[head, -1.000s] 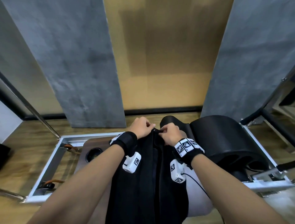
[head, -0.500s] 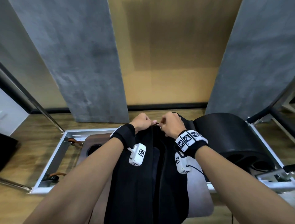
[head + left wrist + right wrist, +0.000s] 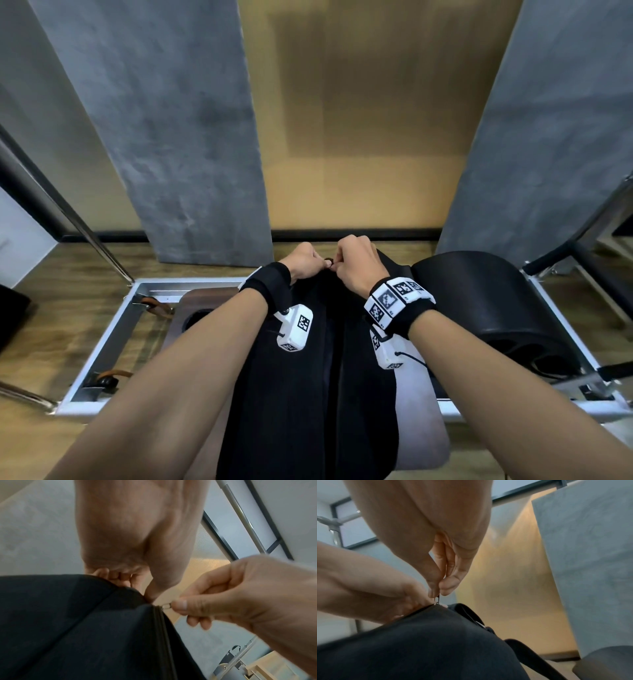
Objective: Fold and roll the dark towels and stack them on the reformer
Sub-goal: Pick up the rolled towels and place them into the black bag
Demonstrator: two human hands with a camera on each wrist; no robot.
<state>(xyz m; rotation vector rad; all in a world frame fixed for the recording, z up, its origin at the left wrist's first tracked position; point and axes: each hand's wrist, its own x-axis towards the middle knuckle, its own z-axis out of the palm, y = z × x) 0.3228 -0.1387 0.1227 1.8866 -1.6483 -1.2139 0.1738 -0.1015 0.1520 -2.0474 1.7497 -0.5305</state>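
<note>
Head view, read left to right with the reformer (image 3: 113, 329) as landmark. At the reformer's left end lie the bare metal frame rails, and a brown strap (image 3: 156, 306) sits inside the corner. Over the reformer's middle lies the dark fabric (image 3: 298, 394), a long strip reaching from its far edge toward me, with a zipper seam running down its centre. It rests on the reformer's pale pad (image 3: 416, 404).

My left hand (image 3: 306, 261) sits at the far end of the fabric; its fingers are curled and its thumb and fingertips grip the fabric edge right beside the zipper's top. My right hand (image 3: 358, 262) is just beside it, nearly touching. Its thumb and forefinger are pressed together on the small metal zipper pull (image 3: 437, 599), and the other fingers are curled under.

The left wrist view shows the pull (image 3: 167, 606) at the top of the seam, between both hands. At the reformer's right end a black curved barrel (image 3: 479, 305) stands on the frame, just beside the fabric.
</note>
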